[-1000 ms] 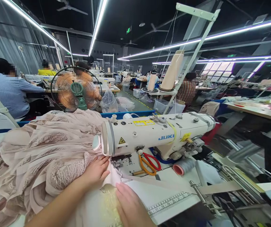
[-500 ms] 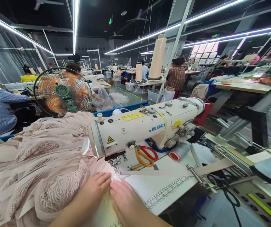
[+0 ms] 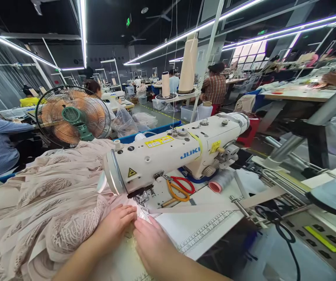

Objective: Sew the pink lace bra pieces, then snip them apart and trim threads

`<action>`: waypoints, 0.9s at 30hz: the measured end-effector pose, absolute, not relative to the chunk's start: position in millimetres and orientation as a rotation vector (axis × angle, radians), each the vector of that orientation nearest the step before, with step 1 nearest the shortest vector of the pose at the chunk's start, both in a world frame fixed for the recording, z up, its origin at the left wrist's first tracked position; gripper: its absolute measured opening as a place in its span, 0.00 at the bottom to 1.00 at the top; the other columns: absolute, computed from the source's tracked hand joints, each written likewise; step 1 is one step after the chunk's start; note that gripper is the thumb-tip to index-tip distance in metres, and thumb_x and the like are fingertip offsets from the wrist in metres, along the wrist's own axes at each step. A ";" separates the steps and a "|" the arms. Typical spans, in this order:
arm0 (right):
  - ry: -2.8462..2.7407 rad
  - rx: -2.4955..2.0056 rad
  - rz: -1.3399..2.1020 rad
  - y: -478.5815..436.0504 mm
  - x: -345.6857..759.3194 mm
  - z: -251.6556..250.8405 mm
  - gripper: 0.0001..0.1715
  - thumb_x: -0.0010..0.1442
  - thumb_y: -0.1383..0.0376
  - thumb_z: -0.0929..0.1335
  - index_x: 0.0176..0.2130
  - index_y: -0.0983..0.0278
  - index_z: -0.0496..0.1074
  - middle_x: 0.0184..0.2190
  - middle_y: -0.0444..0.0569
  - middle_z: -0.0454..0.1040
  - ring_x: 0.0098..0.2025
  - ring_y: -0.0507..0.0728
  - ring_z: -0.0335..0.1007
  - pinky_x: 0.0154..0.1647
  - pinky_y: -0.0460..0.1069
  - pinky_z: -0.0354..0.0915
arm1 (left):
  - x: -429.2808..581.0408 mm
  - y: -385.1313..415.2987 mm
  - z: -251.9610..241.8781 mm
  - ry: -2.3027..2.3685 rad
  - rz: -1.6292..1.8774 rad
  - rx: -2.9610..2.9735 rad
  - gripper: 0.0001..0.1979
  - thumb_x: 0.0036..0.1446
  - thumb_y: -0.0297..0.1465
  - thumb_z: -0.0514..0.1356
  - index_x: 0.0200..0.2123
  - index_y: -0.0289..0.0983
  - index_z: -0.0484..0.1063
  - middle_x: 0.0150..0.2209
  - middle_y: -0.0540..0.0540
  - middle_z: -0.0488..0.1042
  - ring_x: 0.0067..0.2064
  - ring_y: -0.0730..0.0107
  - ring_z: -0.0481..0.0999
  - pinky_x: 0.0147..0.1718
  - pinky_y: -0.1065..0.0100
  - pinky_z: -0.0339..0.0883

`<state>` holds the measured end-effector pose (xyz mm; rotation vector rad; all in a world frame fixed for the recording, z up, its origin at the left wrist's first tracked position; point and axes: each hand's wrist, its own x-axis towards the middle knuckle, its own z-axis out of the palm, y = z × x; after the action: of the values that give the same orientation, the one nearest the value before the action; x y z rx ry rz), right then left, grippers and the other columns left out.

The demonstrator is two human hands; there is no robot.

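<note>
My left hand (image 3: pixel 115 224) lies on the pale pink lace fabric (image 3: pixel 47 203), fingers curled down on it just in front of the needle of the white JUKI sewing machine (image 3: pixel 168 156). Beside it my right hand (image 3: pixel 150 244) presses flat on the same fabric, fingers together and pointing at the presser foot (image 3: pixel 142 200). The fingertips of both hands nearly touch. A beige band (image 3: pixel 214 208) runs from the right into the needle area.
Orange and red scissors (image 3: pixel 179 188) lie under the machine arm, a grey thread cone (image 3: pixel 219 180) beside them. A fan (image 3: pixel 72 117) stands behind the fabric heap. Tall thread cones (image 3: pixel 189 64) stand on a rack. Other people work at tables around.
The view has swung right and down. My right hand has moved forward next to my left, both now close together at the presser foot.
</note>
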<state>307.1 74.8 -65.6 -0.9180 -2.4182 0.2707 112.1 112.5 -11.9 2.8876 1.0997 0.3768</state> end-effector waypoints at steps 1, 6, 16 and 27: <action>-2.425 -0.931 0.290 75.1 305.9 -64.4 0.17 0.63 0.63 0.61 0.50 0.66 0.67 0.53 0.54 0.70 0.60 0.59 0.58 0.66 0.56 0.43 | 111.5 113.3 -12.1 1.094 0.373 2.900 0.19 0.58 0.21 0.49 0.50 0.36 0.70 0.52 0.40 0.74 0.52 0.58 0.74 0.49 0.51 0.69; -2.449 -0.961 0.330 76.8 302.1 -60.1 0.18 0.64 0.63 0.60 0.51 0.67 0.66 0.53 0.55 0.70 0.59 0.60 0.59 0.65 0.58 0.42 | 108.4 118.9 -13.8 1.068 0.334 2.984 0.20 0.58 0.20 0.48 0.50 0.37 0.70 0.52 0.40 0.74 0.52 0.57 0.73 0.49 0.50 0.68; -2.389 -0.955 0.391 78.6 302.8 -57.7 0.19 0.63 0.61 0.61 0.52 0.65 0.66 0.57 0.55 0.67 0.62 0.58 0.55 0.67 0.56 0.39 | 105.5 125.3 -15.4 1.135 0.315 3.141 0.18 0.58 0.21 0.50 0.47 0.38 0.73 0.51 0.41 0.74 0.54 0.53 0.70 0.54 0.43 0.59; -2.352 -0.897 0.385 76.9 305.3 -64.8 0.19 0.63 0.62 0.62 0.52 0.66 0.67 0.56 0.56 0.68 0.61 0.60 0.57 0.66 0.58 0.44 | 109.0 102.6 -19.2 1.225 0.360 3.153 0.15 0.65 0.26 0.48 0.50 0.34 0.71 0.44 0.40 0.75 0.39 0.61 0.73 0.34 0.62 0.72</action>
<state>305.3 76.9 -64.8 -0.8969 -2.3517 0.3853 109.0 102.6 -19.2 3.1530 1.2249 0.3599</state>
